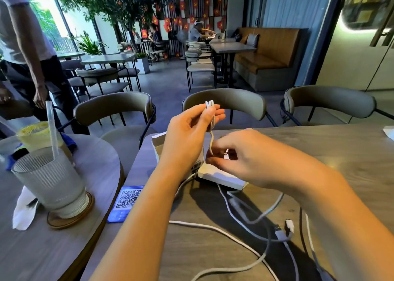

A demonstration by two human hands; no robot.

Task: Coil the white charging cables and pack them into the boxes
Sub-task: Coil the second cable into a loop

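My left hand (189, 129) is raised above the table and pinches a folded bundle of white cable (210, 105), whose loops stick out above my fingertips. A strand of that cable hangs down to my right hand (236, 155), which pinches its lower end just over an open white box (221, 177). Behind my left wrist stands a second open white box (158, 141), partly hidden. Several loose white cables (245, 216) lie spread over the wooden table (341, 148) in front of me, one ending in a plug (289, 225).
A blue QR-code card (128, 201) lies at the table's left edge. On the round side table (42, 248) stand a ribbed glass with a straw (51, 180) on a coaster and a second drink. Chairs (226, 103) stand behind the table. A person (27, 50) stands at the far left.
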